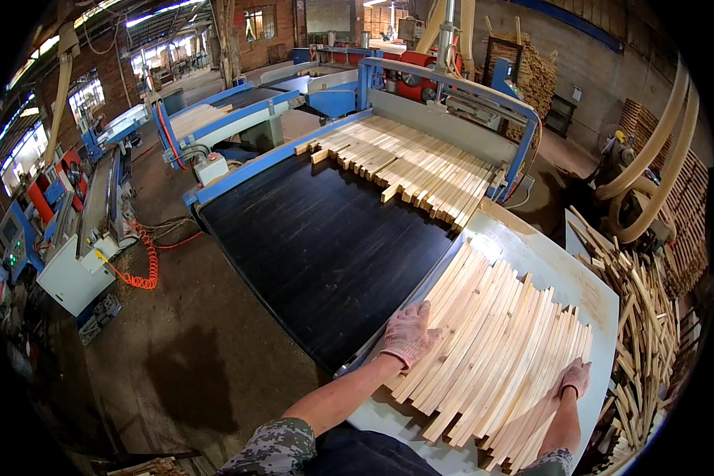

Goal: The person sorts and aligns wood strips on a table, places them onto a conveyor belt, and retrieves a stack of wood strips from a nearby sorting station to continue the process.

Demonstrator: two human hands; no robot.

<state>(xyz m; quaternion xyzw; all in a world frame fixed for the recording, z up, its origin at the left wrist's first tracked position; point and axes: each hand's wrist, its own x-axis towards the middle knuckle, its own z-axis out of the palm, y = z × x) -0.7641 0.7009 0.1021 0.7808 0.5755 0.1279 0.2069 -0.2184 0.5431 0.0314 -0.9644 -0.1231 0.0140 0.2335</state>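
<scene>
A broad batch of pale wooden strips [492,341] lies side by side on a light grey side table [523,230], its ends uneven. My left hand [410,333], in a pinkish knit glove, rests against the batch's left edge with its fingers stretched out. At the opposite edge, my right hand [577,377] in a similar glove presses on the outermost strips, its fingers extended and partly hidden by the angle. The batch lies between my two hands. Left of the table runs a black conveyor belt [317,246], carrying another row of wooden strips [420,166] at its far end.
A blue machine frame [452,79] spans the belt's far end. Loose strips are heaped in a pile [635,333] right of the table. Beige hoses [658,166] hang at the right. Another machine [87,238] with a red coiled hose [147,266] stands left, across the floor.
</scene>
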